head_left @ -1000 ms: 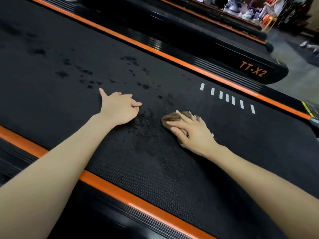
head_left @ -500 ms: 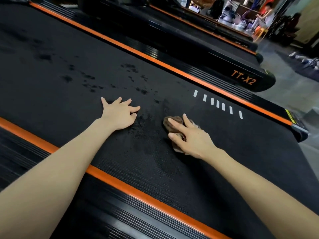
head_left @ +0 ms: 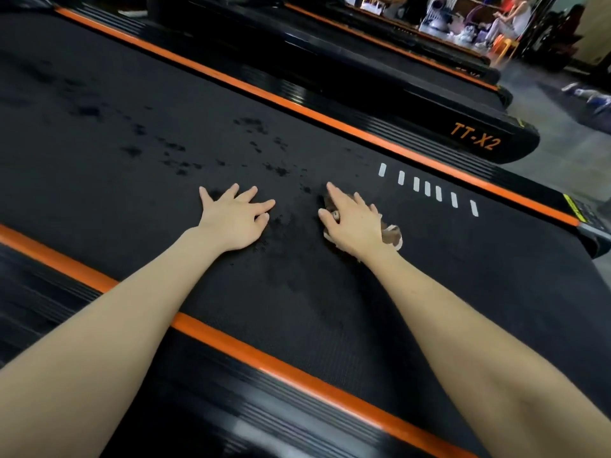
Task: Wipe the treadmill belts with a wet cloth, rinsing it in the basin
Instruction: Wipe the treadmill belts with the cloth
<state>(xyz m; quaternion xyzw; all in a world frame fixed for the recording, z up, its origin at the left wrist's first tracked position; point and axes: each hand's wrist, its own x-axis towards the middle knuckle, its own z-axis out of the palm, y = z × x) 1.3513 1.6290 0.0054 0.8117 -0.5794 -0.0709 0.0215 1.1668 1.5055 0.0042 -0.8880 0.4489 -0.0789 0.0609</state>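
A wide black treadmill belt with orange side strips fills the view, speckled with dark wet spots. My left hand lies flat on the belt, fingers spread, holding nothing. My right hand presses a brown and white cloth flat against the belt just right of the left hand; most of the cloth is hidden under the palm. A row of white dashes is printed on the belt beyond the right hand. No basin is in view.
A second treadmill marked TT-X2 lies parallel on the far side, with another behind it. Grey floor shows at the right. A seated person and clutter are at the far top right.
My right hand has slid the cloth away from me along the belt, toward the white dashes. My left hand has stayed planted with fingers spread.
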